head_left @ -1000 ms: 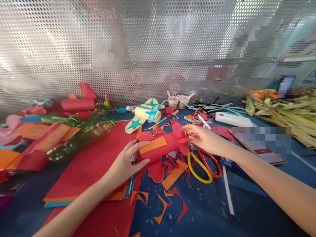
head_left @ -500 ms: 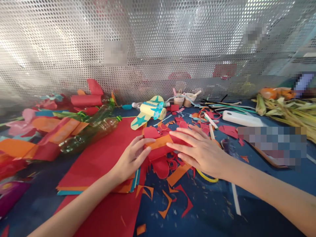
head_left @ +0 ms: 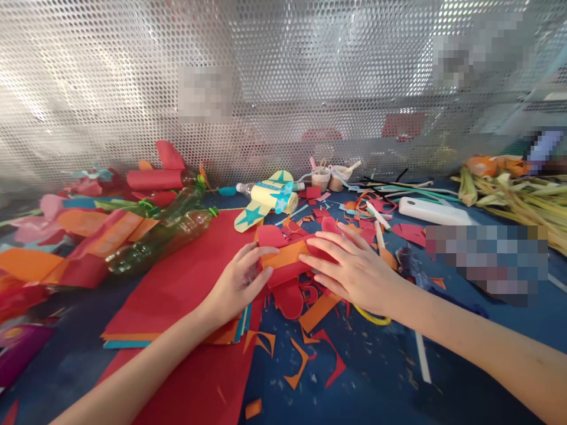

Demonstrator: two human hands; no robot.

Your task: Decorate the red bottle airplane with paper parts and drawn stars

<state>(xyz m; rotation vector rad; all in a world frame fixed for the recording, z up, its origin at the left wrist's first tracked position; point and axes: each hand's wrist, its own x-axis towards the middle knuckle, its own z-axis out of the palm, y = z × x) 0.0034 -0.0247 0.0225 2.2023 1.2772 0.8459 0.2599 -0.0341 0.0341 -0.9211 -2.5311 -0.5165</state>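
Between my hands lies a red paper-covered roll with an orange strip (head_left: 286, 255) along its side. My left hand (head_left: 237, 282) grips its left end between thumb and fingers. My right hand (head_left: 352, 267) rests over the other end, its fingers stretched along the roll and pressing on the strip's right end. A red rounded paper piece (head_left: 271, 235) sticks up behind the roll, and another red rounded piece (head_left: 289, 300) shows below it. I cannot tell whether these are fixed to it. What is inside the roll is hidden.
A yellow paper-and-bottle plane with blue stars (head_left: 266, 199) stands behind. Left are stacked red sheets (head_left: 177, 289), green plastic bottles (head_left: 163, 242) and red-orange paper models (head_left: 101, 236). Paper scraps (head_left: 296, 366) litter the blue table. Right are a white device (head_left: 436, 212) and dried husks (head_left: 522, 200).
My right hand has shifted very slightly on the roll, its fingers a little more bent. The left hand and the roll stay almost where they were.
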